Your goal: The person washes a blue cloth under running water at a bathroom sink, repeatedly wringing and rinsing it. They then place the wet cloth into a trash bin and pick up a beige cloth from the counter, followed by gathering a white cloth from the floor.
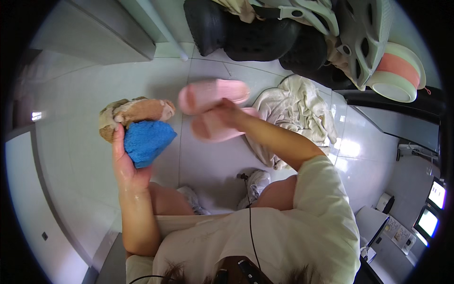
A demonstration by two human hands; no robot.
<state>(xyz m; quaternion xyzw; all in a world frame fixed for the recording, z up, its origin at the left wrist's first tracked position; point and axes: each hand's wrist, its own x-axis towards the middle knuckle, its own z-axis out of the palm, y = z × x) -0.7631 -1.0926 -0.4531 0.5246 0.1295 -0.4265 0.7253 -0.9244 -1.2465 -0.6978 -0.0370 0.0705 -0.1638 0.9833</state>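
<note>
My left hand (129, 159) is closed around a bunched blue cloth (147, 142), its thumb at the cloth's left side. Just beyond the cloth lies a tan and brown fuzzy slipper (142, 110), close to my fingertips; a second one seems partly visible behind it. My right hand (227, 113), somewhat blurred, grips a pair of pink slide slippers, one farther (212, 96) and one nearer (220, 127), in front of me. The fingers are partly hidden between the two slippers.
A crumpled cream cloth (298, 110) lies on the tiled floor (209, 167) to the right. Black clogs (259, 39), grey openwork shoes (365, 42) and a pale green and pink round container (395, 74) stand at the upper right. A white door (49, 213) is at the left.
</note>
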